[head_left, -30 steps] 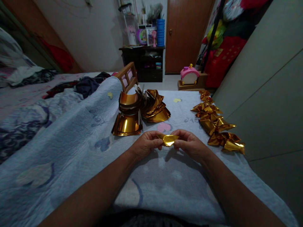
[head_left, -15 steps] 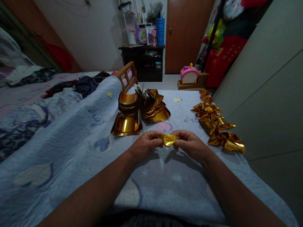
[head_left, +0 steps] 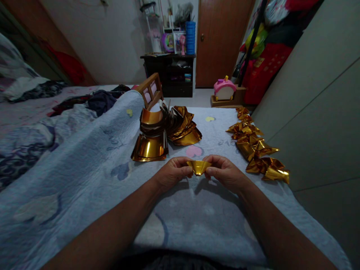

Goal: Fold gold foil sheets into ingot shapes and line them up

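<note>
Between my two hands is a small folded piece of gold foil paper (head_left: pixel 198 167), wide at the top and narrower below, held just above the bedspread. My left hand (head_left: pixel 176 171) pinches its left end between thumb and fingers. At its right end my right hand (head_left: pixel 223 170) is closed in the same kind of pinch. Beyond my left hand lie fanned stacks of curved gold foil sheets (head_left: pixel 152 146). To the right of my right hand runs a row of folded gold foil pieces (head_left: pixel 254 150), some overlapping.
A light blue bedspread (head_left: pixel 197 225) with heart patterns covers the surface. A wooden rail (head_left: pixel 150 90) rises behind the stacks. Clothes and bedding (head_left: pixel 104 101) lie at left. A pale cabinet side (head_left: pixel 317 112) borders the right. Farther back are a dark shelf (head_left: pixel 168 75) and a pink toy (head_left: pixel 225 89).
The folded foil has turned slightly in my fingers, so its front face and top edge show more evenly. Both hands stay almost in place, and the stacks and row are unchanged.
</note>
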Available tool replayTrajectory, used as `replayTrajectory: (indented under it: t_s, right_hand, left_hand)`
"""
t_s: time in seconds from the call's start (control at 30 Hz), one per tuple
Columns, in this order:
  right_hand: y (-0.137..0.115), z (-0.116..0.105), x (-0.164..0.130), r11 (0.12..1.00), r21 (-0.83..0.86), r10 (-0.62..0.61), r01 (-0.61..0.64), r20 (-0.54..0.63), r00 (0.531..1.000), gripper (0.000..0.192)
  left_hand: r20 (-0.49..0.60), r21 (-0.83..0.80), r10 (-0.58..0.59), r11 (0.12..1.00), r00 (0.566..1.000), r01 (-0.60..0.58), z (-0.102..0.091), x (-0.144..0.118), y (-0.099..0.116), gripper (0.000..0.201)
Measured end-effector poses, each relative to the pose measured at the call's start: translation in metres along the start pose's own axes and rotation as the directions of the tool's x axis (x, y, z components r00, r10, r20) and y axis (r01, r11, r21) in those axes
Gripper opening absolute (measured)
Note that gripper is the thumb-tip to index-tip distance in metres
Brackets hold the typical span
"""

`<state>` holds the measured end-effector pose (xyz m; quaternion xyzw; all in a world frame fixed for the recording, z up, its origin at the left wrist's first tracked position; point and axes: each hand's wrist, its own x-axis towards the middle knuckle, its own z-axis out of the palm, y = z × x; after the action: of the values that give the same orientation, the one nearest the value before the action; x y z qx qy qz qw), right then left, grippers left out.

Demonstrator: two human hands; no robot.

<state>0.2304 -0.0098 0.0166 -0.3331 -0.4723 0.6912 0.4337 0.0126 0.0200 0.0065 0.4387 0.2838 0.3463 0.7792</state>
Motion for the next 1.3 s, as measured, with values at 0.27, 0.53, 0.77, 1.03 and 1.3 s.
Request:
replayTrajectory:
  t_s: [0.27, 0.53, 0.77, 1.03, 1.3]
  right_hand:
    - [-0.0025, 0.0002, -0.0004, 0.999, -0.044, 0.000, 0.000, 0.008, 1.000, 0.031]
    - [-0.0052, -0.0024, -0.0020, 0.997, -0.070, 0.042, -0.042, 0.001, 0.999, 0.027]
    - [-0.0052, -0.0027, -0.0021, 0.996, -0.062, 0.056, -0.057, -0.020, 0.998, 0.025]
    - [-0.0029, -0.0044, 0.0005, 0.999, 0.000, 0.050, -0.050, -0.001, 0.999, 0.031]
    - [-0.0035, -0.0047, 0.0006, 0.998, 0.007, 0.070, -0.070, 0.002, 0.998, 0.034]
  left_hand:
    - [0.001, 0.036, -0.015, 0.999, 1.000, 0.015, -0.0031, 0.0010, -0.0037, 0.034]
    - [-0.003, 0.060, -0.007, 0.998, 1.000, 0.007, -0.0057, 0.0016, -0.0058, 0.039]
    - [-0.017, 0.069, 0.001, 0.998, 1.000, 0.000, -0.0072, 0.0017, -0.0075, 0.038]
    - [0.002, 0.013, -0.004, 1.000, 1.000, 0.003, -0.0026, 0.0023, -0.0035, 0.036]
    - [-0.022, 0.006, -0.022, 1.000, 1.000, 0.022, 0.0002, 0.0015, -0.0017, 0.036]
